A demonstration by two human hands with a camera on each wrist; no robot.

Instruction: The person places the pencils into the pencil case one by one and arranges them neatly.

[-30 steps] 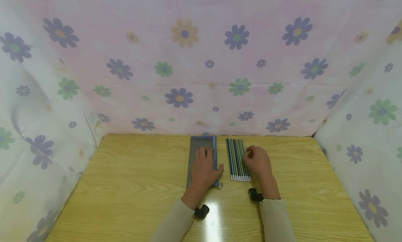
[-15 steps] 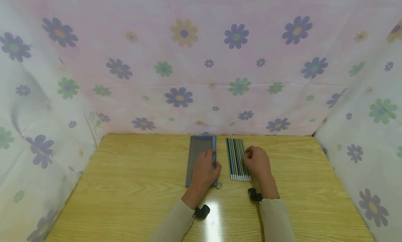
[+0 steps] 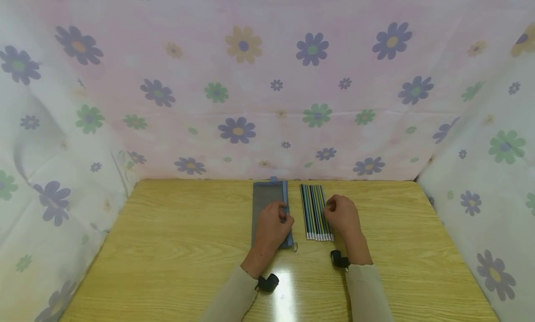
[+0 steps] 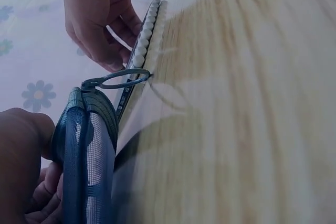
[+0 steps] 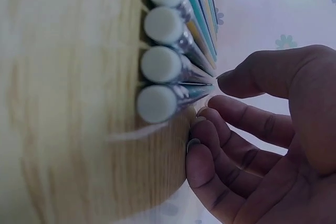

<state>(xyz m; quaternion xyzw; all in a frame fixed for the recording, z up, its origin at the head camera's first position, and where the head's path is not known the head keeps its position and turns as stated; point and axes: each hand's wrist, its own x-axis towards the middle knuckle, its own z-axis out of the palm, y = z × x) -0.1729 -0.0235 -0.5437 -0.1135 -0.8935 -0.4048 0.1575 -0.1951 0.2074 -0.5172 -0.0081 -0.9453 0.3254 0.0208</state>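
Gripping a mesh pouch (image 3: 261, 194) beside a row of pencils (image 3: 311, 213)

The left hand (image 3: 269, 226) lies over the pouch, its fingers bent and its thumb drawn in, pinching the blue-trimmed edge that faces the pencils. In the left wrist view the thumb presses against the pouch close to its near end, and the grid of the mesh shows beside the blue trim. A ring (image 3: 295, 247) sticks out from that near end, clear of the table (image 3: 167, 238), with its shadow falling on the wood. A small blue tab (image 3: 273, 178) pokes out at the pouch's far end.

The pencils lie flat, side by side, just to the pouch's right across a narrow strip of bare wood. Their white erasers (image 5: 157, 104) all point toward the person; 4 show in full in the right wrist view.

At the outer side of the row is the right hand (image 3: 343, 215), fingers curled and thumb tip close to the forefinger. I cannot tell whether it pinches the outermost pencil or only rests against it.

Both forearms wear pale sleeves (image 3: 368, 289), and 2 black wrist cameras (image 3: 268, 282) show below the hands. Flower-printed cloth (image 3: 259, 89) hangs around the table.
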